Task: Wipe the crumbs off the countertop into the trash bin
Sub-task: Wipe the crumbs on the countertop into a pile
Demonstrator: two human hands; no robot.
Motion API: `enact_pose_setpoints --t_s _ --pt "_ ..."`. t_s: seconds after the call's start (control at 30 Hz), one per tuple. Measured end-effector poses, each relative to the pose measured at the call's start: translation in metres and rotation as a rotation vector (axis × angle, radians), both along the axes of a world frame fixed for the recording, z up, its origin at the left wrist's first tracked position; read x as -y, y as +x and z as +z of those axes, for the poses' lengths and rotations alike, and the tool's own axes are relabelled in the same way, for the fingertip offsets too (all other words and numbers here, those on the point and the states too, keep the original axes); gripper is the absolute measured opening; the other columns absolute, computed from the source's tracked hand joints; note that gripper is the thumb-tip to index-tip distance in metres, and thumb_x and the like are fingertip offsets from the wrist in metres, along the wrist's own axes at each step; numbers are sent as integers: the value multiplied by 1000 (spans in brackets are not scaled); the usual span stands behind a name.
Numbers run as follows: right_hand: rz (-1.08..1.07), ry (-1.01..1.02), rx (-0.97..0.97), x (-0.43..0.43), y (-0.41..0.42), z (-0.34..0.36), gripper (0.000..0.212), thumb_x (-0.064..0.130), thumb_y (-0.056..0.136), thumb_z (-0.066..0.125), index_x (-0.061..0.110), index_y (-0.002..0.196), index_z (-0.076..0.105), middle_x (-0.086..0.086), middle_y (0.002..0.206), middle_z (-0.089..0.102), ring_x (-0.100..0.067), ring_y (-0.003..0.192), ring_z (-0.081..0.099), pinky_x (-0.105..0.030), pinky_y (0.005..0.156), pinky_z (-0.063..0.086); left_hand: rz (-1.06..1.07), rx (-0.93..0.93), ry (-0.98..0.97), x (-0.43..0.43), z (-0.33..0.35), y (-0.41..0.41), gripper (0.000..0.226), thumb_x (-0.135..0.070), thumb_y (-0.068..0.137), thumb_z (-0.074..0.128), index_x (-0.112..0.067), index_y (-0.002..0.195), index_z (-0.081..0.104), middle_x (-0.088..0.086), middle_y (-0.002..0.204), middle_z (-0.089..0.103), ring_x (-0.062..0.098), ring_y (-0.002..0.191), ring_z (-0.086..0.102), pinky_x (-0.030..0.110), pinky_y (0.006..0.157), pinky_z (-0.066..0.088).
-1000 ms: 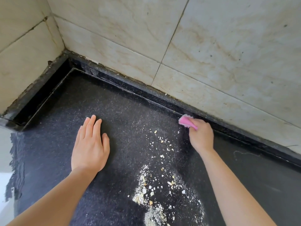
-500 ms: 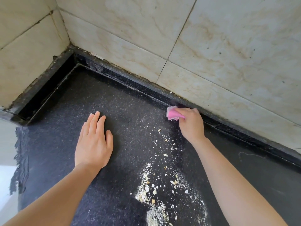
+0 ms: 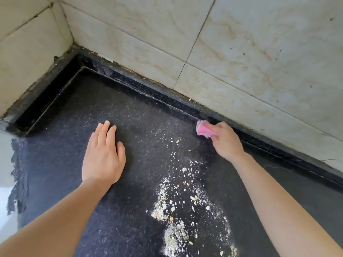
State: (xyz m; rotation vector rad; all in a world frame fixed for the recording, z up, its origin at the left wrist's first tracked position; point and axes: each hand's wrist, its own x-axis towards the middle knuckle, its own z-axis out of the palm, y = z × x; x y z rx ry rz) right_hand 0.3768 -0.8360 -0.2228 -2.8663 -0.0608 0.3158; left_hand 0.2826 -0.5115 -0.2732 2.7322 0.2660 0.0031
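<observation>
A black speckled countertop point(image 3: 144, 115) fills the view. Pale crumbs point(image 3: 178, 204) and fine dust lie in a trail from its middle toward the near edge. My right hand point(image 3: 225, 141) is shut on a pink cloth point(image 3: 203, 129) pressed to the counter next to the raised back ledge, just beyond the far end of the crumb trail. My left hand point(image 3: 104, 154) lies flat on the counter to the left of the crumbs, fingers together, holding nothing. No trash bin is in view.
Beige tiled walls point(image 3: 241, 52) meet in a corner at the upper left, behind a raised black ledge point(image 3: 148, 86). The counter's left edge point(image 3: 17, 173) is ragged, with a bright area beyond it.
My right hand has kept the pink cloth by the back ledge, moving it leftward along it. My left hand has stayed flat in place.
</observation>
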Motion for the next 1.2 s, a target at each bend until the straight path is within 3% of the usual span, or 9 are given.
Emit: enact_pose_setpoints --t_s 0.17,0.4,0.5,0.6,0.7,0.8,1.03,1.13,1.2 --pt "119 122 -38 -1 -58 -17 61 -9 89 47 26 139 52 3 112 46 -20 104 40 -32 88 39 8 5 -2 0 1 -1 52 -34 99 27 -9 145 33 8 157 25 23 147 13 37 120 10" --pt "175 413 -583 -2 -121 31 64 -8 86 50 45 118 67 7 97 48 -9 83 51 -28 71 46 5 -14 -29 2 6 -3 53 -33 100 25 -9 146 31 8 158 22 23 148 11 39 121 11" --pt "72 442 -361 -17 -74 42 51 -5 88 48 32 113 72 2 92 52 -7 84 52 -31 77 47 11 -20 -29 1 5 -1 54 -35 99 23 -10 146 30 8 158 22 24 148 12 40 121 12" --pt "129 334 -109 -47 -11 29 38 -2 91 47 22 105 73 -11 82 55 -27 81 53 -34 77 46 6 -15 -19 1 3 0 54 -36 99 24 -10 146 30 7 158 22 23 148 12 39 121 11" --pt "23 216 63 -81 29 1 48 2 94 51 35 126 62 -7 98 52 -23 86 50 -36 79 45 6 -12 -16 0 1 -1 53 -35 99 25 -10 146 31 7 158 21 22 148 10 38 121 10" --pt "77 130 77 -100 24 -20 55 -6 90 51 26 134 57 -5 106 49 -26 98 45 -41 86 43 2 -4 -11 -1 -1 0 52 -33 100 27 -10 146 31 7 158 21 21 148 10 36 120 7" --pt "404 220 -403 -56 -69 13 60 -10 90 45 43 108 67 8 107 48 -11 102 40 -26 88 38 -6 -13 -25 0 6 -1 53 -32 100 27 -8 146 31 9 158 21 23 148 10 37 121 8" --pt "378 189 -692 -45 -86 33 41 -6 85 51 22 103 75 6 101 53 -7 92 52 -30 83 49 -11 -14 -27 0 6 -1 52 -31 100 27 -7 146 31 10 158 20 24 148 10 37 121 8" --pt "288 269 -626 -55 -71 42 22 -1 78 54 6 89 71 -3 96 57 -16 82 57 -37 79 54 -11 -11 -29 0 5 -2 52 -31 100 27 -7 146 30 9 158 19 24 148 9 36 121 7"
